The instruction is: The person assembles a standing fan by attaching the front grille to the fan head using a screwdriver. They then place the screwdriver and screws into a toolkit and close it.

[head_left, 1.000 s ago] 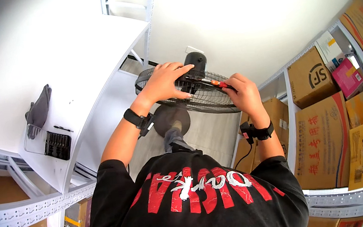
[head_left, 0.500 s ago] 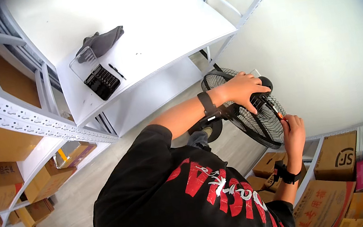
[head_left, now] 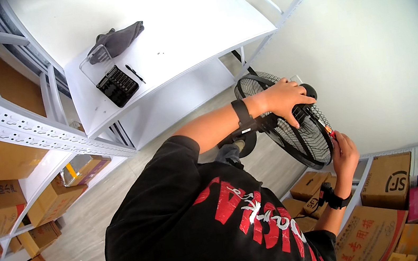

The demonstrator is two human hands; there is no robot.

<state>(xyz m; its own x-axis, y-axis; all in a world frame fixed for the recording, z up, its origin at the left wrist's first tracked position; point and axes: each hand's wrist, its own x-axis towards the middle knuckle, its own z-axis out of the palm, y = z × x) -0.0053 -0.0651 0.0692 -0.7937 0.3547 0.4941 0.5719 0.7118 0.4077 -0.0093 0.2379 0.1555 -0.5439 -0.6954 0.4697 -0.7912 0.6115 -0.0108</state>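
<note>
The fan [head_left: 304, 144] is positioned upright on the floor [head_left: 91, 243], between the desk [head_left: 195, 31] and the right-hand shelving, close to the wall [head_left: 371, 65]. Its black wire cage is tilted; the dark motor housing [head_left: 309, 90] is at the wall side, and the round base [head_left: 250, 145] is below, next to the person's shoe [head_left: 237, 146].

The left hand [head_left: 289, 99] is spread over the fan at the motor housing, with thumb and fingers apart; whether it grips any part cannot be determined. The right hand [head_left: 345, 152] is closed around a red-handled tool [head_left: 330, 130], located at the outer side of the cage. The tool tip is too small to make out. Each wrist carries a black strap [head_left: 241, 115].

On the desk, an open black tool case [head_left: 118, 87] with a clear lid lies beside a slim black implement [head_left: 135, 74]. A grey cloth item [head_left: 124, 40] lies behind the case, partly seen through the lid.

Cardboard cartons [head_left: 385, 182] occupy the right-hand shelving; further cartons fill the white perforated shelving [head_left: 21, 125] at left.
</note>
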